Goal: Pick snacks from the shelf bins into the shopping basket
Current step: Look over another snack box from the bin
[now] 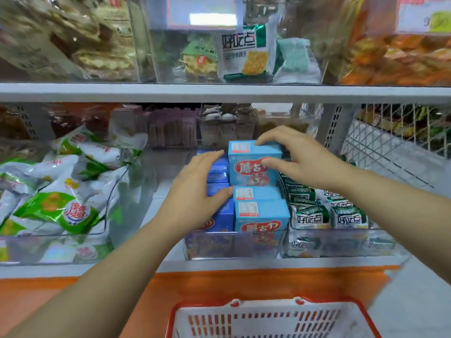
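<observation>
Light-blue cardboard box bearing a red heart-shaped emblem with white characters, beside dark-blue cardboard boxes; green-and-white foil snack packets with yellow patches; white slotted plastic shopping basket with a red rim; orange shelf base.

In middle bin, box raised over other boxes; left hand at its left, right hand on it. Bags left, small packs right. Basket nearest, below bins.
</observation>
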The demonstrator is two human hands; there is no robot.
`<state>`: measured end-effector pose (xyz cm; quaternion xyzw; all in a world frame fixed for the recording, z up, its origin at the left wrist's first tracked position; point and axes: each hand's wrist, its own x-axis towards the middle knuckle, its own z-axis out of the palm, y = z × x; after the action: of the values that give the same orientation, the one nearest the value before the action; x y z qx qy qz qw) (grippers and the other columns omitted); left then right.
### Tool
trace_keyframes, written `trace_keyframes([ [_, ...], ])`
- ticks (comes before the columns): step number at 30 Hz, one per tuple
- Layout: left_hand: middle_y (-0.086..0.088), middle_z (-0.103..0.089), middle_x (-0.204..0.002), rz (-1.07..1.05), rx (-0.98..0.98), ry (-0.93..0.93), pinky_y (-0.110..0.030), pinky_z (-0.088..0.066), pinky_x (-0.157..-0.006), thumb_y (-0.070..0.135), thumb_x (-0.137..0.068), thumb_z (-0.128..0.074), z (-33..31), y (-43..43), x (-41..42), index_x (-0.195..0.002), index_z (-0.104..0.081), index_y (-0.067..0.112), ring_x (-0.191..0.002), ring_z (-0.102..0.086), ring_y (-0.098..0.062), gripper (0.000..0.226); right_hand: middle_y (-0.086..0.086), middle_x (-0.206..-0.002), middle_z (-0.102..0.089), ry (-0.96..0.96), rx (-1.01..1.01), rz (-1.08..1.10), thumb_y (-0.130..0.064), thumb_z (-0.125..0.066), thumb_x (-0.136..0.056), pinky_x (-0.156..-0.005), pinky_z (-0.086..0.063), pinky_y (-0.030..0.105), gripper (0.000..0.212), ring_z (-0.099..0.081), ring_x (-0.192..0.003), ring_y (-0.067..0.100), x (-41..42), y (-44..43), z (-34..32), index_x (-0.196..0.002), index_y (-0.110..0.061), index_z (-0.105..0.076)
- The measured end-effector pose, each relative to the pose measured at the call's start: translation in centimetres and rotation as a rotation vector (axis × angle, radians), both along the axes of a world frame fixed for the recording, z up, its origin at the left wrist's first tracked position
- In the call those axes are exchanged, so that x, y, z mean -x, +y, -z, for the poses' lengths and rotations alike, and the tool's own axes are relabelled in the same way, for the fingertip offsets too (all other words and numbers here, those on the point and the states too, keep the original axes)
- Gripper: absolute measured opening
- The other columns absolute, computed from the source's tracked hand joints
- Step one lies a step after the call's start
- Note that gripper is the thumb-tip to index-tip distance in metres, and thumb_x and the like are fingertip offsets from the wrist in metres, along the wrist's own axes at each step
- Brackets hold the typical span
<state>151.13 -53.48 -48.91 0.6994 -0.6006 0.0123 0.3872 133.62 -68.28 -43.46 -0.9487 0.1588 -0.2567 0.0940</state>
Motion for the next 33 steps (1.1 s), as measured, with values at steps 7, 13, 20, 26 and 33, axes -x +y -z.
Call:
trace_keyframes([
  [7, 0.023, -0.017, -0.156, 0.058, -0.449, -0.217, -0.053, -0.008, -0.117, 0.088, -0.070, -0.035, -0.7, -2.5, 0.1, -0.146, -0.029, 0.042, -0.146, -0.010, -0.007, 0.089, -0.002, -0.118, -0.059, 0.249, -0.076, 0.020, -0.032, -0.059, -0.092, -0.094, -0.039, 0.032, 0.029, -0.052, -0.109, 0.017, -0.9, -1.8, 3.1, -0.120, -0.025, -0.059],
  [13, 0.027, -0.004, -0.156, 0.112, -0.638, -0.274, -0.053, 0.001, -0.118, 0.086, -0.054, -0.021, -0.7, -2.8, 0.5, -0.148, -0.016, 0.045, -0.146, 0.001, -0.004, 0.103, 0.003, -0.105, -0.068, 0.158, -0.160, 0.076, -0.031, -0.051, -0.097, -0.085, -0.041, 0.032, 0.027, -0.058, -0.098, 0.019, -1.0, -2.7, 3.2, -0.109, -0.015, -0.069],
  [20, 0.027, -0.007, -0.156, 0.120, -0.622, -0.265, -0.052, 0.001, -0.118, 0.086, -0.055, -0.023, -0.6, -2.6, 0.3, -0.148, -0.018, 0.046, -0.146, 0.000, -0.004, 0.102, 0.003, -0.121, -0.064, 0.262, -0.061, 0.233, -0.031, -0.070, -0.084, -0.080, -0.037, 0.019, 0.041, -0.055, -0.099, 0.012, -4.7, -6.0, 3.0, -0.121, -0.014, -0.062],
  [26, 0.026, -0.007, -0.156, 0.131, -0.617, -0.264, -0.052, 0.002, -0.118, 0.086, -0.055, -0.023, -0.6, -2.6, 0.1, -0.148, -0.018, 0.046, -0.146, -0.001, -0.004, 0.101, 0.003, -0.121, -0.062, 0.466, 0.019, 0.301, -0.045, -0.072, -0.079, -0.087, -0.042, 0.030, 0.051, -0.052, -0.106, 0.023, -6.2, -6.8, 2.3, -0.118, -0.014, -0.062],
  [33, 0.026, -0.005, -0.156, 0.117, -0.620, -0.254, -0.054, 0.002, -0.118, 0.084, -0.059, -0.020, -0.6, -2.3, 0.6, -0.148, -0.017, 0.045, -0.147, 0.000, -0.006, 0.097, 0.011, -0.128, -0.058, 0.200, 0.018, 0.301, -0.029, -0.067, -0.087, -0.092, -0.040, 0.030, 0.045, -0.053, -0.115, 0.026, -3.7, -4.5, 0.8, -0.125, -0.007, -0.056],
])
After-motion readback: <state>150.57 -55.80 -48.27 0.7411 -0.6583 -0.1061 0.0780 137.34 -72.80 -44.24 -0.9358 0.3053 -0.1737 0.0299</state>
